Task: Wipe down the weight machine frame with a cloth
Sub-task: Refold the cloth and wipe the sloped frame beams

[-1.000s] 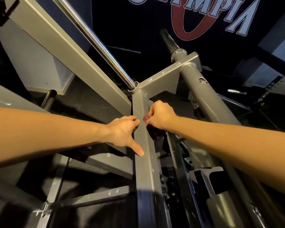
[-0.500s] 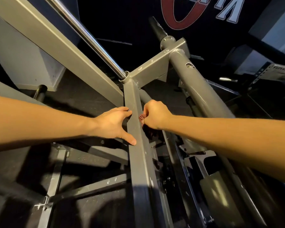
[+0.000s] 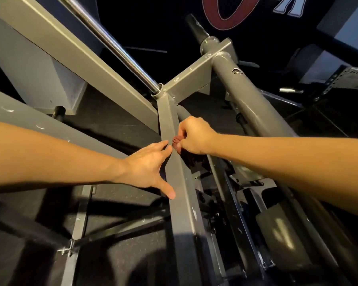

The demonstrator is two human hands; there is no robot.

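A grey square beam (image 3: 182, 199) of the weight machine frame runs from the bottom centre up to a welded joint. My right hand (image 3: 193, 136) grips a dark red cloth (image 3: 177, 142) bunched against the beam's right edge; most of the cloth hangs in shadow below the hand. My left hand (image 3: 151, 168) lies on the beam's left side, fingers stretched toward the cloth and thumb spread down onto the beam face.
A chrome guide rod (image 3: 112, 44) and a wide grey beam (image 3: 74, 50) slant up left from the joint. A thick round grey tube (image 3: 254, 108) rises on the right. Dark rubber floor and lower frame bars (image 3: 120, 230) lie beneath.
My left hand's fingers have straightened and reached closer to the cloth. My right hand stays on the cloth at the beam's right edge. The camera view has shifted slightly.
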